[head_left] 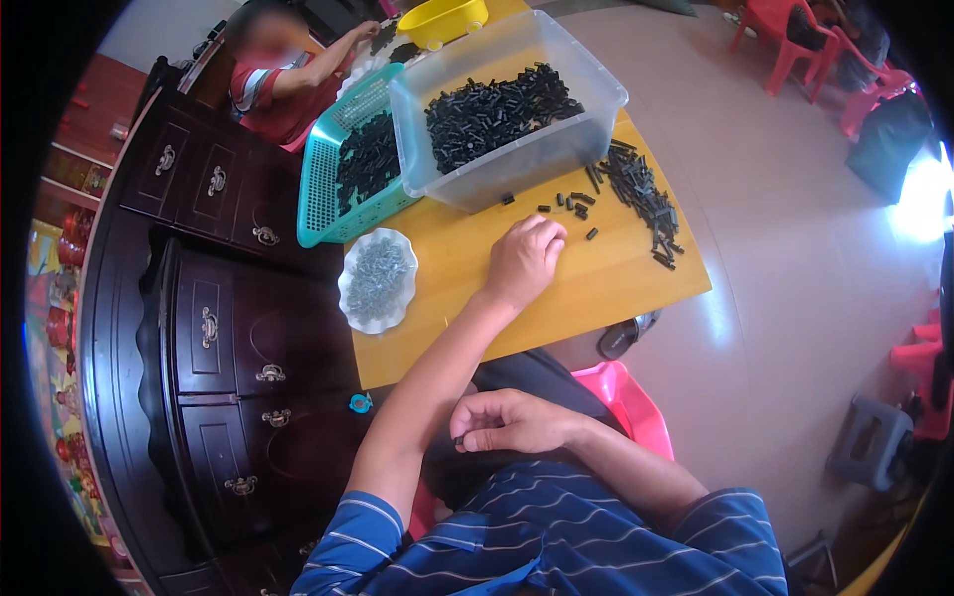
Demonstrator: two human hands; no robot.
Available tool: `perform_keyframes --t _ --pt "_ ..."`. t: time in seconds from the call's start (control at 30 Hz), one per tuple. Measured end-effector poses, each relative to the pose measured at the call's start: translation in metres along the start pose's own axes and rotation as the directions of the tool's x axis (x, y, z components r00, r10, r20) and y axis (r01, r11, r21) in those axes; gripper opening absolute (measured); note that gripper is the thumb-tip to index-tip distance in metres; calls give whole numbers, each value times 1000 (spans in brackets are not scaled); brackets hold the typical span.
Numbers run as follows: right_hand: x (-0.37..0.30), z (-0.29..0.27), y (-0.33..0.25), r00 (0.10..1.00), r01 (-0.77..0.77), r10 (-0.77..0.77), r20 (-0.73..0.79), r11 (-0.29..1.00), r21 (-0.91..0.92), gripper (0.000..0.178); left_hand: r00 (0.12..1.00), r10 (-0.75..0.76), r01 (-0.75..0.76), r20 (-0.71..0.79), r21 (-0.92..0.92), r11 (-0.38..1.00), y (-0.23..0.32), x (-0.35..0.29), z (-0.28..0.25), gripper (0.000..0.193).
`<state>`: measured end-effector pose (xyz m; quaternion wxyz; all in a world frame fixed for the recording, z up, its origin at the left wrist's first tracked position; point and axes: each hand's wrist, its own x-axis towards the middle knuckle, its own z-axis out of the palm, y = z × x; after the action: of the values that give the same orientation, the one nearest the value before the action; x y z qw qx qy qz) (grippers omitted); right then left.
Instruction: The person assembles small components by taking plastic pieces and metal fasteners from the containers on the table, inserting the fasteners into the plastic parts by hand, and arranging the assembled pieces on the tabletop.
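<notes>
My left hand (527,260) rests on the yellow wooden table, its fingers curled together; whatever is between them is hidden. Just beyond it lie a few loose short black cylindrical pieces (580,209). Close to my body, above my lap, my right hand (512,421) is closed, pinching a small black piece (459,440) between thumb and fingers. A scalloped white bowl (346,288) full of small clear pieces (382,276) stands left of my left hand. Longer black pieces (646,199) lie heaped near the table's right edge.
At the table's far side, a translucent plastic bin (527,164) and a teal basket (320,189) hold many black pieces. A yellow tub (437,22) is behind them. Another person (288,89) sits at the far left. Dark wooden drawers (214,308) line the left side.
</notes>
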<state>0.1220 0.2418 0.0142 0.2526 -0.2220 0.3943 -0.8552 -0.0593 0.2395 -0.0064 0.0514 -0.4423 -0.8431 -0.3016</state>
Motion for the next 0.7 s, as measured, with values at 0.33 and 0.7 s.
perform_keyframes --t 0.33,0.7 --pt "0 -2 -1 999 26 -24 -34 999 48 9 1000 2 -2 -21 -5 1000 -1 15 9 4" --pt "0 -2 0 998 37 -33 -51 996 78 9 998 -39 33 -45 -135 990 0 16 14 15"
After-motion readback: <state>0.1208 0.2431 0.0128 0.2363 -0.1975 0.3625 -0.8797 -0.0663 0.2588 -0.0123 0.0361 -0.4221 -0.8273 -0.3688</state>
